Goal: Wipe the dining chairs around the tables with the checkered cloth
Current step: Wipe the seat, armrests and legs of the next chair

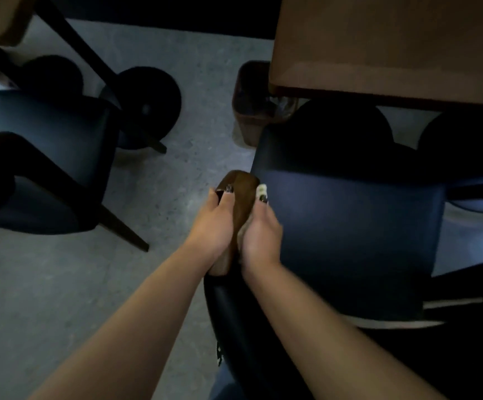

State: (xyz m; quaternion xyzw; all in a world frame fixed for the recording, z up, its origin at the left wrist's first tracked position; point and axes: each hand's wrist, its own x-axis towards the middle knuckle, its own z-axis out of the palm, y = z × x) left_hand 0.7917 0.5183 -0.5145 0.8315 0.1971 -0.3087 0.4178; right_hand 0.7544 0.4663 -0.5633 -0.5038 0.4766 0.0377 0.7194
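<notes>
Chairs first: we're at a dark padded dining chair (347, 226) pulled up to a brown table (393, 44), with another chair (41, 160) across the grey floor (61, 284). Our left hand (214, 226) curls round the wooden armrest (238, 194); our right hand (260, 235) presses the checkered cloth (261, 189) onto it, fingers curled over, though it's mostly hidden so the pattern's hard to make out. Cloth looks soft and light, so bunch it in the palm. Upholstery seems smooth, likely slick.

You have open floor (176, 174) between the two chairs; the table (387, 47) overhangs the right chair's seat (350, 220).
</notes>
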